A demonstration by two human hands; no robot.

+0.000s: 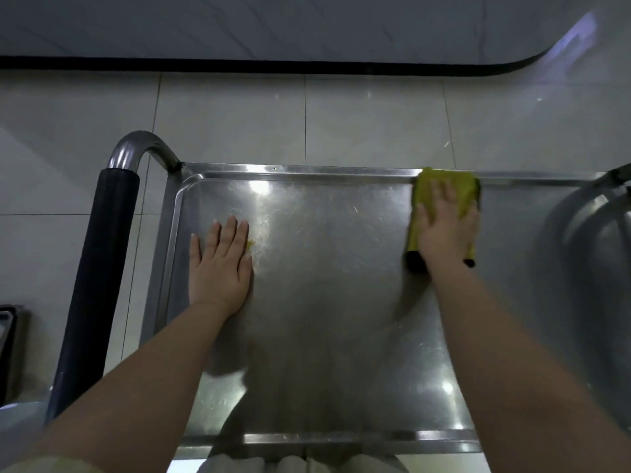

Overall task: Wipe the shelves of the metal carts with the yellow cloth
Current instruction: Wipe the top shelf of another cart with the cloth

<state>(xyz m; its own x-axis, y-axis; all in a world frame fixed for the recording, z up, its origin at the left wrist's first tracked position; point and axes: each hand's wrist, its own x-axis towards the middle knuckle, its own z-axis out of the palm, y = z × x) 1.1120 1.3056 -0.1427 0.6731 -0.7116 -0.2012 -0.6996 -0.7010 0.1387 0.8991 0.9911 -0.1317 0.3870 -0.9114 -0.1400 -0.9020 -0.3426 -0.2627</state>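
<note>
Both hands lie flat on the cart shelf [324, 285]: right hand [447, 230] presses the yellow cloth [461, 189] at its far edge, left hand [220, 264] spread bare near its left edge.

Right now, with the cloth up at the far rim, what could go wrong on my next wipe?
The yellow cloth under your right hand overlaps the far rim of the shelf; a harder push may slide it off. Sweeping right could bump the round metal vessel. Your left hand presses flat on the shelf and may leave prints.
</note>
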